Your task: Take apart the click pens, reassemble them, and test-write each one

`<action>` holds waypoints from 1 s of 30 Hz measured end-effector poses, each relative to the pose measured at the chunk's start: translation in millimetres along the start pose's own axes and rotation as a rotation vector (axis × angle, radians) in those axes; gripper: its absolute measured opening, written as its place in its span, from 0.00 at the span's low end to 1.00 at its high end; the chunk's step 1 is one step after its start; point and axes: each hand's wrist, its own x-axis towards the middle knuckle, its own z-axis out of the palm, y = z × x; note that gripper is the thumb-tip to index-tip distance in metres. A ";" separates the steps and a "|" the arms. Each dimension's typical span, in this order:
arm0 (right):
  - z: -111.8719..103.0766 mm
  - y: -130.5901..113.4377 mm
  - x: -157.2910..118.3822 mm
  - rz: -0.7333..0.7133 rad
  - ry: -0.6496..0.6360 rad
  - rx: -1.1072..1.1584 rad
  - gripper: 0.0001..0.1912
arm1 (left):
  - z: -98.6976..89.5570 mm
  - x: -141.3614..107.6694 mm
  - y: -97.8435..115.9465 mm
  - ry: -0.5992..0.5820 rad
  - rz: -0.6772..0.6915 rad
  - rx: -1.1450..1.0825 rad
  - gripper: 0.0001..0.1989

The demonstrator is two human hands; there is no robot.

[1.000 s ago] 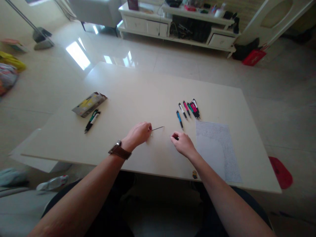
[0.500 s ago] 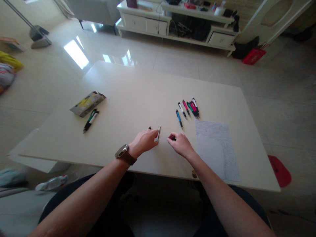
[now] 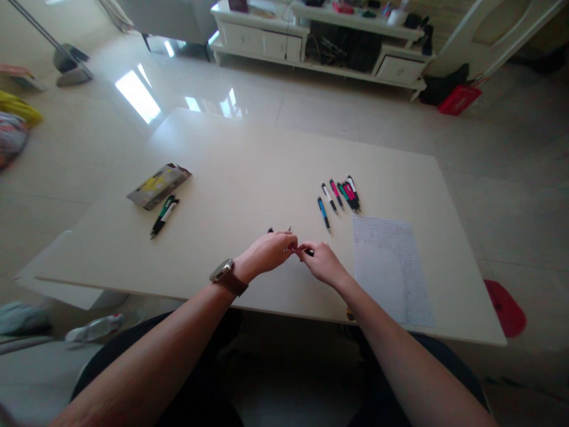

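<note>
My left hand (image 3: 270, 249), with a watch (image 3: 221, 271) on its wrist, is pinched closed near the table's front edge. A small shiny bit shows at its fingertips, too small to name. Against those fingers my right hand (image 3: 323, 261) is closed around a short black pen part (image 3: 309, 252), mostly hidden by the fingers. Just beyond the left hand, the tip of a thin pen refill (image 3: 290, 228) and a small black piece (image 3: 270, 230) poke out. A blue pen (image 3: 323, 214) lies beyond the right hand, with several coloured pens (image 3: 348, 196) behind it.
On the white table (image 3: 249, 166), a grey and yellow box (image 3: 159, 186) lies at left with two pens (image 3: 164, 217) beside it. A written sheet of paper (image 3: 391, 270) is right of my right hand. Across the floor stands a white cabinet (image 3: 267, 44).
My left hand has moved right and its fingertips now meet those of my right hand. It now covers most of the refill lying on the table.
</note>
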 end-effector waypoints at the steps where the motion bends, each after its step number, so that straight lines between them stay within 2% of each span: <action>1: 0.2 -0.1 0.2 0.013 0.019 -0.002 0.10 | -0.8 -0.1 -1.4 0.020 -0.027 0.025 0.07; 4: 0.6 -0.1 0.8 0.059 0.088 -0.016 0.09 | -3.7 0.2 -6.1 0.101 -0.170 0.115 0.09; 7: 1.9 1.2 1.5 0.085 0.140 -0.032 0.08 | -5.0 1.1 -9.7 0.133 -0.292 0.155 0.11; 13: 6.0 8.6 2.9 0.157 0.186 -0.013 0.12 | -3.6 3.0 -13.8 0.167 -0.326 0.108 0.13; 16: 5.5 10.7 3.2 0.129 0.159 0.037 0.13 | -5.6 3.2 -15.1 0.212 -0.294 0.042 0.13; 18: 4.8 10.1 3.0 0.077 0.138 0.099 0.11 | -6.6 3.3 -14.3 0.206 -0.216 -0.047 0.13; 21: 4.1 6.9 2.6 0.013 0.120 0.275 0.07 | -6.8 3.2 -9.9 0.113 -0.036 -0.184 0.15; 24: 4.2 3.9 3.1 0.017 0.112 0.473 0.09 | -7.7 3.3 -4.9 0.057 0.068 -0.212 0.09; 27: 3.9 3.6 5.2 0.059 0.118 0.576 0.14 | -10.9 3.7 -4.1 0.084 0.069 -0.190 0.05; 30: 2.6 5.4 7.5 0.138 0.128 0.537 0.19 | -14.8 4.2 -7.0 0.158 0.028 -0.172 0.06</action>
